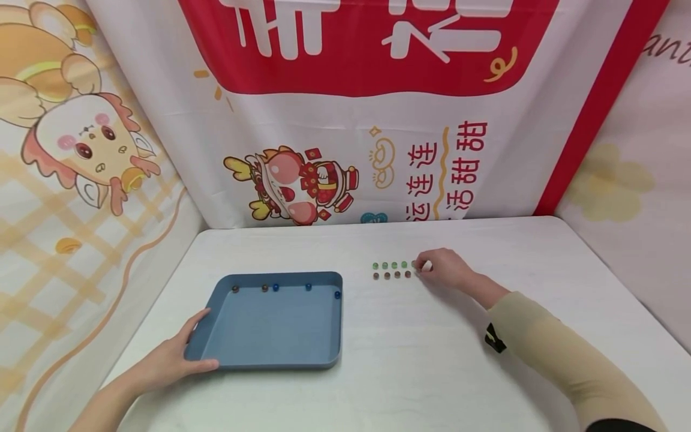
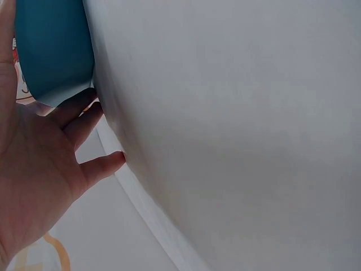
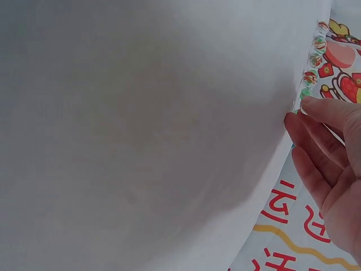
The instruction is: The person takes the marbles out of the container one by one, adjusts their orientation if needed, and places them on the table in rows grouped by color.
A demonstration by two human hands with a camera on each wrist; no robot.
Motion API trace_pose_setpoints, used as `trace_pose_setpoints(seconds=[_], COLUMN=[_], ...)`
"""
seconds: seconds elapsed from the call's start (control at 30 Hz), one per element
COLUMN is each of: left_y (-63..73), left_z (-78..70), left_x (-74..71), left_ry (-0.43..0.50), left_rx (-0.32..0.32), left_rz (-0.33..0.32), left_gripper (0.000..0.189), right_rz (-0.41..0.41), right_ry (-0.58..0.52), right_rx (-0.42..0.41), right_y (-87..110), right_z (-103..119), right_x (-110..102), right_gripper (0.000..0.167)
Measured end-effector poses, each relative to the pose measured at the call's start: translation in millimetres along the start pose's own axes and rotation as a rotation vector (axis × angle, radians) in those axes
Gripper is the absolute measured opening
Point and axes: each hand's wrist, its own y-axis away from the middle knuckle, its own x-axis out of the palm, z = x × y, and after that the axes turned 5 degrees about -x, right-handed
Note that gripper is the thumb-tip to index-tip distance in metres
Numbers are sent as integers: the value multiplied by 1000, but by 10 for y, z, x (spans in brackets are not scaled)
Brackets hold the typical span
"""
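Pinching a marble [image 3: 297,112] near worktop's [image 1: 432,360] far edge, right hand [image 1: 445,268] adjoins two rows [image 1: 394,265]; left hand [image 1: 167,360], fingers spread, touches tray's [image 1: 272,333] near-left corner; five marbles [image 1: 276,287] inside.

You've got one blue tray [image 1: 275,336] on one tabletop [image 1: 432,372]. Fourteen marbles visible to you. Inside the tray, five: three blue marbles [image 1: 276,287], two brown marbles [image 1: 264,288]. Right of the tray, nine: five green marbles [image 1: 394,265] in the far row, four brown ones [image 1: 387,276] in the near row. Two grips, yours: left grip [image 1: 168,361] at the tray's left side, right grip [image 1: 444,268] right of the tray; can't tell if it hides another marble.
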Motion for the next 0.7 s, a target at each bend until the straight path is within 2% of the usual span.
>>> trace_pose_setpoints(seconds=[0.33,0.5,0.6,0.7], left_y=[-11,-15,-17,-16], left_z=[4,-1,-1,-2], left_x=[7,8,6,-1], left_ry=[-10,-14,-13,-10], left_rx=[-14,-16,-14,-14], left_rz=[3,0,-2,0], left_gripper=[110,110,110,110], right_rz=[24,34,12,-24], right_ry=[76,36,-4,-33], right_rx=[-25,18,62,55], right_y=[-38,-41,-60,-105], right_z=[2,25,69,148], right_x=[42,-7,-89,-194], right_gripper=[10,13,16,18])
